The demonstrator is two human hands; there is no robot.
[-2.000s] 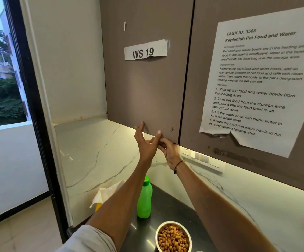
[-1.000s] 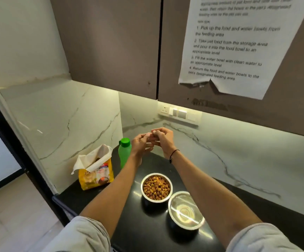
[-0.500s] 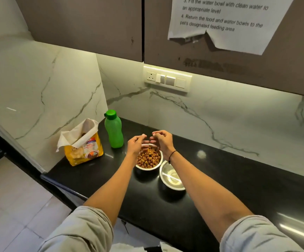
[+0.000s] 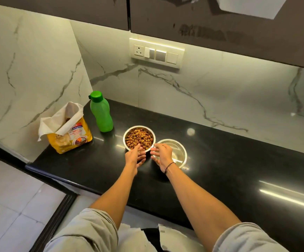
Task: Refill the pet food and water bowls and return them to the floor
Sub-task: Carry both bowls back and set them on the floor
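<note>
Two steel bowls stand side by side on the black counter (image 4: 238,160). The food bowl (image 4: 139,138) is full of brown kibble. The water bowl (image 4: 177,150) to its right holds clear water. My left hand (image 4: 135,157) hovers at the near rim of the food bowl, fingers apart, holding nothing. My right hand (image 4: 163,154), with a black wrist band, is over the left side of the water bowl, fingers spread and empty. Part of the water bowl is hidden by it.
An open yellow pet food bag (image 4: 67,131) stands at the counter's left end, against the marble wall. A green bottle (image 4: 101,111) with its cap on stands behind the food bowl. A switch plate (image 4: 156,53) is on the back wall under brown cabinets. Tiled floor (image 4: 7,206) lies lower left.
My hands came down from the cabinet door to the counter, moved apart and opened over the two bowls. The view tilted down from the cabinets to the counter.
</note>
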